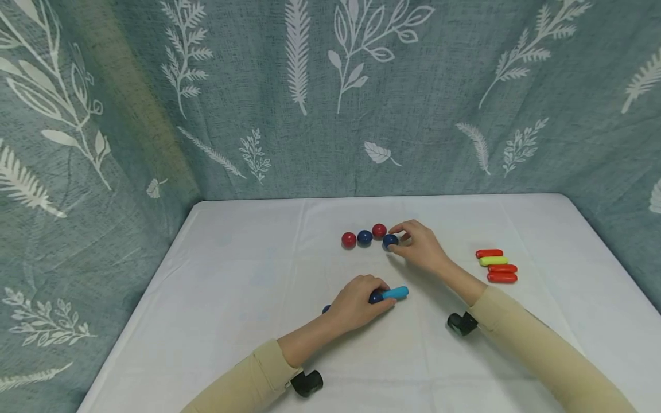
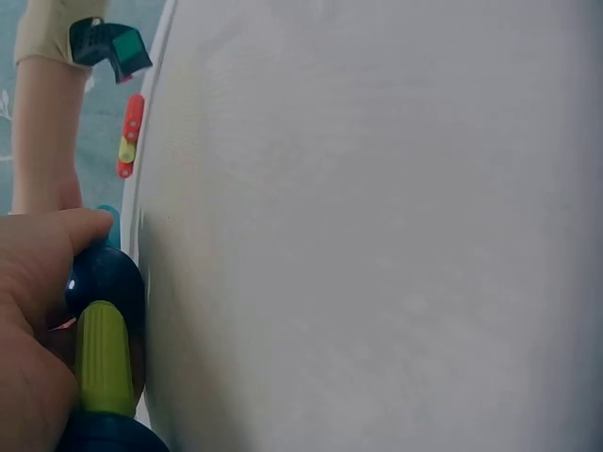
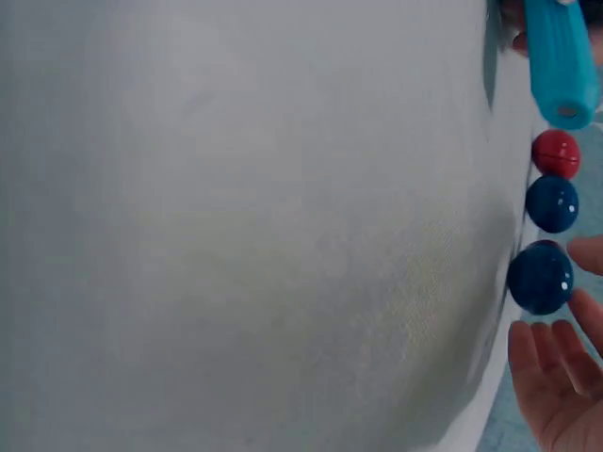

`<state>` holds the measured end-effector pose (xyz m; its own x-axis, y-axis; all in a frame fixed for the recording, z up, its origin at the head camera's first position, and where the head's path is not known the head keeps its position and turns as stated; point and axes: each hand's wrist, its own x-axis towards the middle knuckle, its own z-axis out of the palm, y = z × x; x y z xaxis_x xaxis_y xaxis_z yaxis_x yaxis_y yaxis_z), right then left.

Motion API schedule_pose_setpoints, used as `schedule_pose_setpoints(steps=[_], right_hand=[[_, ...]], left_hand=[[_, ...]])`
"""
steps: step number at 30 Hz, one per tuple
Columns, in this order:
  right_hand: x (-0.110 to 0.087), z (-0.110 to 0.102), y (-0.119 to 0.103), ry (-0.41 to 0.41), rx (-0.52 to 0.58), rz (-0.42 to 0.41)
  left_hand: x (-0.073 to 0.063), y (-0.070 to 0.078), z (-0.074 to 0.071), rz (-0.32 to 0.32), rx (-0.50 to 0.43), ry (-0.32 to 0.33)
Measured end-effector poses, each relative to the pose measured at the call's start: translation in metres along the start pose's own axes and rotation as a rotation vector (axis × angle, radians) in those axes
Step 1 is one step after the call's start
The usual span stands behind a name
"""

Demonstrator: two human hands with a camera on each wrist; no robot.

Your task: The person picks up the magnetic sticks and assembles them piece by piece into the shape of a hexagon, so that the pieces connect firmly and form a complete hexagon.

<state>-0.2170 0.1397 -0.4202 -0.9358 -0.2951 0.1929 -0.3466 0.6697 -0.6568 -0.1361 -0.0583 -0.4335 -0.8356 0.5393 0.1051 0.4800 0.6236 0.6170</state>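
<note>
My left hand (image 1: 357, 305) grips a joined piece made of balls and rods. Its dark blue ball (image 2: 108, 282) sits between thumb and fingers, with a light blue rod (image 1: 396, 293) sticking out to the right. On the ball's other side, a yellow-green rod (image 2: 105, 358) leads to a second dark blue ball (image 2: 111, 435) under the palm. Farther back, my right hand (image 1: 419, 248) has thumb and forefinger around a loose dark blue ball (image 1: 390, 241) on the table, pinching it. Beside that ball are two red balls (image 1: 349, 240) and another blue ball (image 1: 364, 238).
At the right lie three red rods (image 1: 502, 278) and a yellow-green rod (image 1: 493, 261), stacked side by side. A white cloth covers the table (image 1: 248, 252). Behind it hangs a green leaf-patterned curtain (image 1: 320, 155). Each wrist carries a black camera (image 1: 307, 383).
</note>
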Motion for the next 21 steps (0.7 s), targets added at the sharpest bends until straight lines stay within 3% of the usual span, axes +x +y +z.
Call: schedule_pose_setpoints(steps=[6, 14, 21], right_hand=[[0.004, 0.003, 0.003, -0.03, -0.007, 0.017], [-0.006, 0.003, 0.003, -0.08, -0.021, -0.01], [-0.023, -0.004, 0.005, -0.21, 0.107, 0.03]], left_hand=[[-0.001, 0.001, 0.002, -0.003, 0.005, -0.004], [-0.001, -0.002, 0.001, 0.004, 0.009, 0.006], [-0.004, -0.011, -0.005, 0.018, -0.007, 0.009]])
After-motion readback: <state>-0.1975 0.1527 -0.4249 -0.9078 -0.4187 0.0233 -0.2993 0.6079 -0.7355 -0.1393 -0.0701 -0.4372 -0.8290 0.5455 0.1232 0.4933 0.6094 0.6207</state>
